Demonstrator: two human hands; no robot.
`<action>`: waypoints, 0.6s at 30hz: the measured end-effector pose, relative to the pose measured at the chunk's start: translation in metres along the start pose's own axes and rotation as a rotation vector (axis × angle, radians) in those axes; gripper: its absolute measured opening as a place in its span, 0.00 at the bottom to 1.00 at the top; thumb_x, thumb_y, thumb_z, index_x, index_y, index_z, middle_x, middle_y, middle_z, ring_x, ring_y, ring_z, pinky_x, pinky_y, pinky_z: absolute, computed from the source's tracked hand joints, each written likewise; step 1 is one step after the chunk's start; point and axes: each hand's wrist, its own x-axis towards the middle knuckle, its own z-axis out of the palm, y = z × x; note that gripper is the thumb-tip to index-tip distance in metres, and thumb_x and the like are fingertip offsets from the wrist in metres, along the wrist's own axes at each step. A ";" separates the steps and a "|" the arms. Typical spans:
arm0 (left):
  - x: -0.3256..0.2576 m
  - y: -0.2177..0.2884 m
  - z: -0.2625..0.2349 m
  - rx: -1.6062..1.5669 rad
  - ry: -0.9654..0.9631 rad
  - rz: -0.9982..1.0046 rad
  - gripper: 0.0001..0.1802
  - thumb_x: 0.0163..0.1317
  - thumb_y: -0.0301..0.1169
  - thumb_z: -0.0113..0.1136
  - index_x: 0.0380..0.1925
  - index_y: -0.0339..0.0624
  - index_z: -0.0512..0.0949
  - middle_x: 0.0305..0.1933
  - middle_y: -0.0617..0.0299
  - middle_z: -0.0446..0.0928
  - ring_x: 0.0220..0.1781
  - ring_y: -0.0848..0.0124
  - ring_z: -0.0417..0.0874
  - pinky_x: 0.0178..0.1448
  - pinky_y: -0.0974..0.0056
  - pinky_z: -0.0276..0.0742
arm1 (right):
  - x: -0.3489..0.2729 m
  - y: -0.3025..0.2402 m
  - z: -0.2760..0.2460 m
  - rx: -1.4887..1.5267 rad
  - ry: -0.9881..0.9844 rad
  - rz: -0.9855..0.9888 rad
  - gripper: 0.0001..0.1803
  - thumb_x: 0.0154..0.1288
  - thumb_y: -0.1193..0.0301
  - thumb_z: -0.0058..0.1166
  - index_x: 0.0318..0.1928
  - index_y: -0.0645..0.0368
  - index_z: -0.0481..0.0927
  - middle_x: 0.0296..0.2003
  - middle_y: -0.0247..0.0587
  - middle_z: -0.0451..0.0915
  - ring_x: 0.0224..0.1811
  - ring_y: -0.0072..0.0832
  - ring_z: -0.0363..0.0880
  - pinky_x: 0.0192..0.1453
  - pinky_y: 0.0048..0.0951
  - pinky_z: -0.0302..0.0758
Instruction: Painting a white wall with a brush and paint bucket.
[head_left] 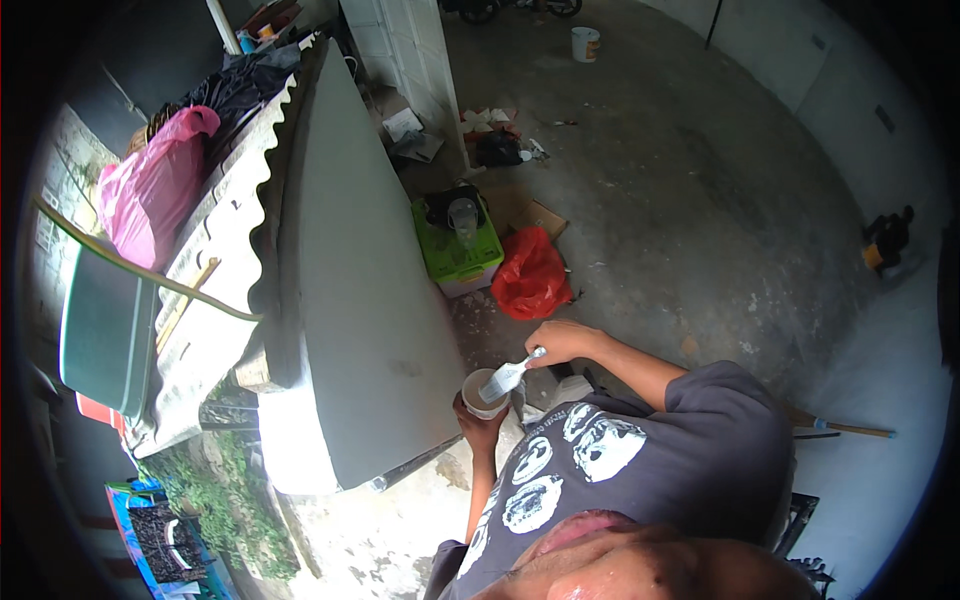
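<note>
Left hand point(478, 418) grips a white cup point(483, 391) — right hand point(560, 342) holds a paintbrush point(508, 376) over it

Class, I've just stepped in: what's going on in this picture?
A person in a dark printed T-shirt stands beside a large grey panel laid flat. The left hand holds a small white cup from below, and the right hand grips a paintbrush with its bristles over the cup's mouth. On the concrete floor behind sit a green crate and a red plastic bag.
</note>
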 end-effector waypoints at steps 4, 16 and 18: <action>0.011 -0.005 -0.006 -0.021 -0.014 0.005 0.60 0.33 0.40 0.86 0.63 0.35 0.56 0.58 0.42 0.69 0.58 0.46 0.75 0.60 0.47 0.73 | 0.015 -0.010 0.009 -0.070 -0.024 -0.024 0.20 0.60 0.50 0.61 0.32 0.55 0.83 0.26 0.46 0.82 0.32 0.47 0.82 0.36 0.46 0.74; 0.067 0.028 0.024 -0.018 -0.086 0.036 0.56 0.31 0.39 0.85 0.61 0.39 0.62 0.58 0.45 0.71 0.57 0.45 0.75 0.58 0.45 0.72 | 0.063 0.021 0.003 -0.218 -0.180 -0.026 0.17 0.59 0.55 0.59 0.32 0.57 0.83 0.29 0.51 0.83 0.36 0.51 0.83 0.39 0.51 0.77; 0.075 0.032 0.025 -0.024 -0.069 0.036 0.55 0.31 0.39 0.85 0.60 0.39 0.62 0.58 0.46 0.71 0.56 0.45 0.75 0.58 0.45 0.73 | 0.076 0.022 0.004 -0.230 -0.215 -0.030 0.17 0.59 0.55 0.58 0.33 0.58 0.84 0.29 0.52 0.83 0.36 0.52 0.83 0.39 0.51 0.77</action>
